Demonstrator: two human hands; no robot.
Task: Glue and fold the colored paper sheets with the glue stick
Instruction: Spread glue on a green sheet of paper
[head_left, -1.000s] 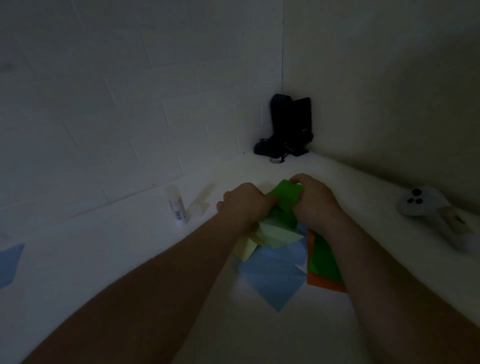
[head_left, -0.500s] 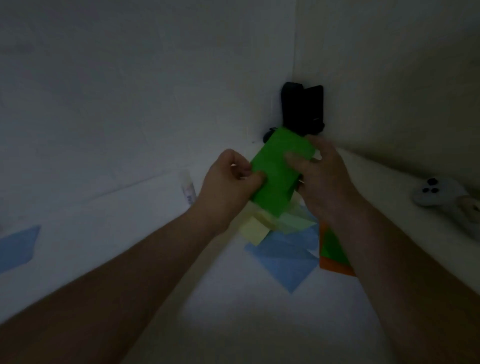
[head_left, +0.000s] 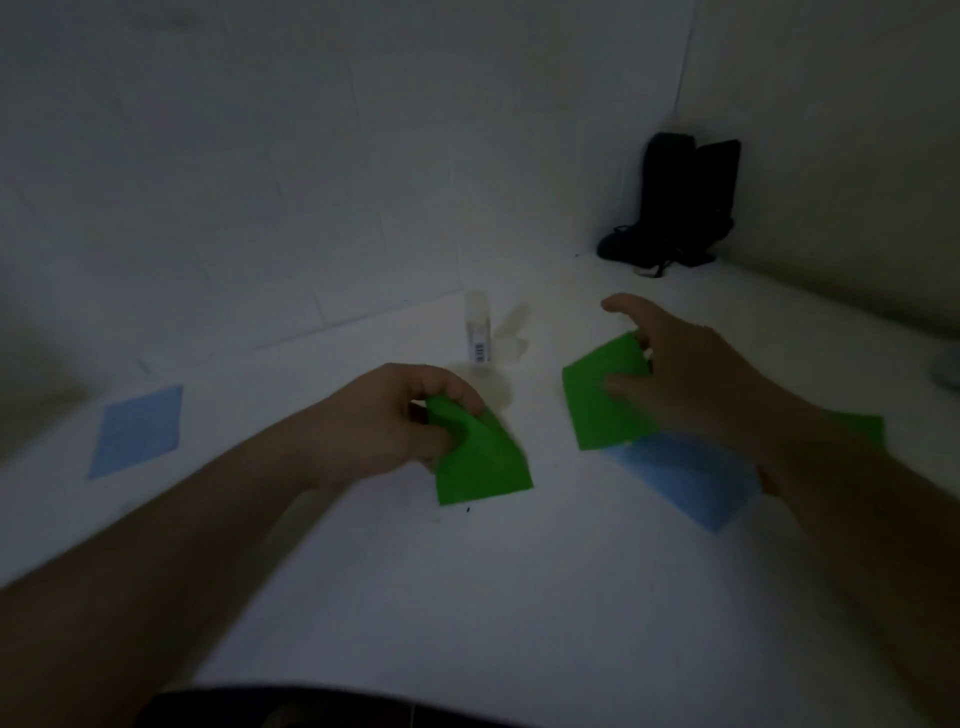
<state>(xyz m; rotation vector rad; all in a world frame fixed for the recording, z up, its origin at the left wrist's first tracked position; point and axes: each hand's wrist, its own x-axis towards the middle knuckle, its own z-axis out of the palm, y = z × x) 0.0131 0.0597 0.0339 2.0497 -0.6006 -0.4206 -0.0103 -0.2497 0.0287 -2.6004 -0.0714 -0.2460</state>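
L hand (head_left: 400, 415): pinches green paper piece (head_left: 480, 460). R hand (head_left: 691, 374): holds 2nd green piece (head_left: 597, 400), thumb on top; blue sheet (head_left: 691, 480) beneath. Hands well apart. Glue stick (head_left: 478, 335): upright, beyond & btwn hands, untouched. Blue square (head_left: 137, 431): far left of L hand.

landmark: glue stick (head_left: 478, 336), upright on the white table (head_left: 467, 597), near the back wall
left of stick: bare table out to a blue sheet (head_left: 137, 431) lying flat, well apart
right of stick: open gap up to the right hand (head_left: 691, 379) and its green piece (head_left: 605, 402)
front of stick: left hand (head_left: 395, 421) with its green piece (head_left: 480, 460) sits close, blocks a straight approach
front, past the hands: wide bare table
far right, back corner: black device (head_left: 680, 202) fills it
right, under the forearm: blue sheets (head_left: 685, 478) flat, low obstacle
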